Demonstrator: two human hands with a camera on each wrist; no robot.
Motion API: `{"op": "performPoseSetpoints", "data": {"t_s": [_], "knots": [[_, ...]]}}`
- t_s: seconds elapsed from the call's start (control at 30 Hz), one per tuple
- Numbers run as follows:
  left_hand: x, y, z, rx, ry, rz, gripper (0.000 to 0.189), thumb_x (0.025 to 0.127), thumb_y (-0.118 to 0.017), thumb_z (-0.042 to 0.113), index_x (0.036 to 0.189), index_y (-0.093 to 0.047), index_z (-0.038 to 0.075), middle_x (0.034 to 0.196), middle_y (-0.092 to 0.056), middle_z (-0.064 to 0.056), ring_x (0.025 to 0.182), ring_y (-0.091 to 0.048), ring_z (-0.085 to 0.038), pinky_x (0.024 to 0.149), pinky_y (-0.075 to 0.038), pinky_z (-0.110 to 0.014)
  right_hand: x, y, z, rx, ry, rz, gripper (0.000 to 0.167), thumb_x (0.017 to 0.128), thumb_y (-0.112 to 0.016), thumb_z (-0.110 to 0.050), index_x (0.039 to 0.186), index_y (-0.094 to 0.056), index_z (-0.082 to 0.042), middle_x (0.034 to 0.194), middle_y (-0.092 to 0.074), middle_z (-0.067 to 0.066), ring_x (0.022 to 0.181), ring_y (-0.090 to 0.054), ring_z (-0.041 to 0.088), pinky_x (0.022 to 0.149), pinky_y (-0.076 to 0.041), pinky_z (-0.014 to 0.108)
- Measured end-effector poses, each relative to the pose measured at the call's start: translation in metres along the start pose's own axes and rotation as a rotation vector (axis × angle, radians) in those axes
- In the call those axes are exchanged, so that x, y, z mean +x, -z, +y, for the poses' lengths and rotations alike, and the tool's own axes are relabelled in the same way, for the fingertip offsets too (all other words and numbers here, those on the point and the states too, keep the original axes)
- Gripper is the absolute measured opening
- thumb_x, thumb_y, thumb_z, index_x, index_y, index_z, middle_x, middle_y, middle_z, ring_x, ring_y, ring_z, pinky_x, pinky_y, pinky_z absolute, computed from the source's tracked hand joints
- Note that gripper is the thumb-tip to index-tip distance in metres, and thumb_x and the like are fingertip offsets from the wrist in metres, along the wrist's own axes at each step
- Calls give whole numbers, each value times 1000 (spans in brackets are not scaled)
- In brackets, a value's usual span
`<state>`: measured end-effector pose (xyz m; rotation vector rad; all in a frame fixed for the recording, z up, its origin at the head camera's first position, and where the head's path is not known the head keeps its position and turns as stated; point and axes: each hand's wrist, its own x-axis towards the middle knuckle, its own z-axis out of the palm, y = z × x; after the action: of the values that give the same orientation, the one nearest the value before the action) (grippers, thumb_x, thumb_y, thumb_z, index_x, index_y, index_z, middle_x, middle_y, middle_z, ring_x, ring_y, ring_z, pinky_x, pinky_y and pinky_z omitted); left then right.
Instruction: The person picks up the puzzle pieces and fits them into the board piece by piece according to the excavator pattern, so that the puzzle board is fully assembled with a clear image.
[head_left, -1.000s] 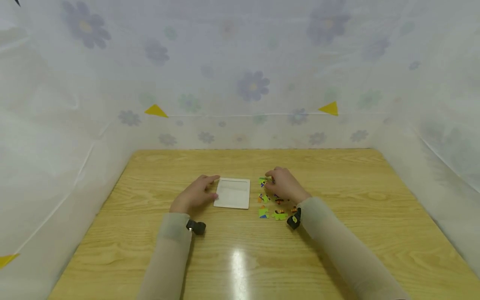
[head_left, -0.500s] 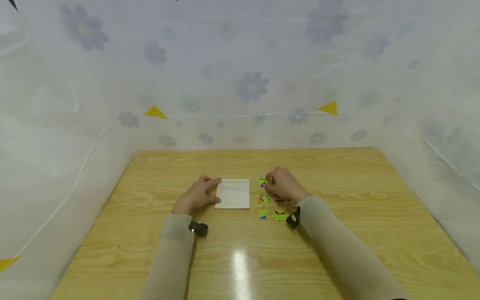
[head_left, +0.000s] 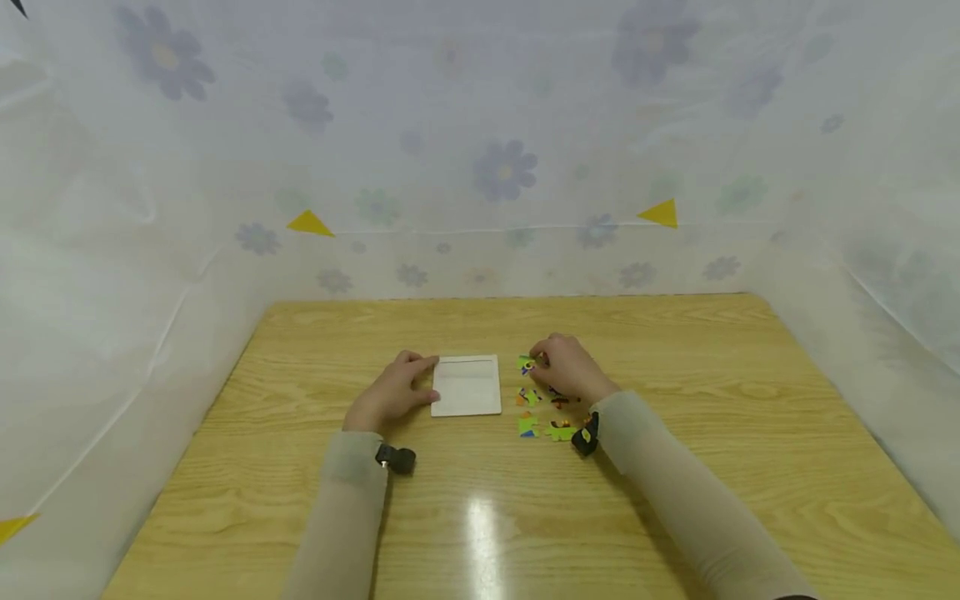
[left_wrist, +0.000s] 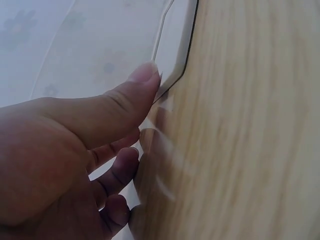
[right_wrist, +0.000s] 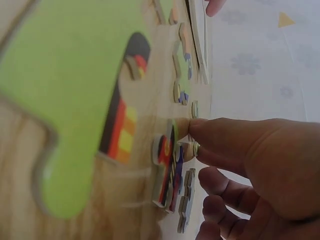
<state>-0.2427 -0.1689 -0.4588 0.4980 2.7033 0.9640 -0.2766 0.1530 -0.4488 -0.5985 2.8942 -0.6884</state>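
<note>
Puzzle pieces (head_left: 528, 426): right of centre in head view, beside the white tray (head_left: 467, 392); probably light, stiff, slick-faced; best pinched by opposite edges.
White tray: flat, mid-frame.
Right hand (head_left: 567, 367): narrow pinch shape at the uppermost pieces; cannot tell whether gripping.
Left hand (head_left: 393, 390): spread, touching white tray's left edge.
Right wrist view: piece thickness, hardly visible in head view.

Pieces (head_left: 528, 424) lime green, tray (head_left: 467, 393) white
Pieces marked orange, blue, black, red, yellow; table (head_left: 423, 533) yellow-brown, wood-grained; curtain (head_left: 420, 92) white, purple-flowered; triangles (head_left: 662, 214) solid yellow; sleeves (head_left: 341, 525) beige; cameras (head_left: 397, 460) black
</note>
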Motion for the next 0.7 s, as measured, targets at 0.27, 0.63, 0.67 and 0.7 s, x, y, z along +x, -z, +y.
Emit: {"op": "performPoseSetpoints", "data": {"t_s": [0.27,0.63,0.67,0.7], "knots": [[0,-1,-1,40,-27,12,59,98,-65,21,151,-42,10,137,-43,-15,98,-45,-24,87,-41,-43,2,0,-2,32,-8,4,29,92,-69,-18,117,-70,-3,101,-61,7,85,-56,20,76,-50,39],[0,1,-2,-20,-22,9,63,95,-68,23,151,-42,11,134,-44,-12,98,-44,-24,86,-41,-42,7,16,-10,167,37,-21,31,92,-70,-22,117,-71,-5,97,-60,6,79,-51,21,65,-44,35],[1,1,-3,-22,-27,5,63,95,-68,24,151,-41,11,135,-44,-12,98,-44,-24,86,-41,-43,8,16,-12,171,41,-22,30,92,-70,-22,117,-71,-5,95,-59,6,76,-50,21,63,-42,35],[1,0,-3,-26,-28,1,64,95,-68,24,152,-41,11,135,-43,-12,99,-44,-24,86,-41,-43,10,14,-13,176,47,-26,30,91,-71,-21,116,-72,-6,94,-59,5,73,-49,20,61,-42,34]]}}
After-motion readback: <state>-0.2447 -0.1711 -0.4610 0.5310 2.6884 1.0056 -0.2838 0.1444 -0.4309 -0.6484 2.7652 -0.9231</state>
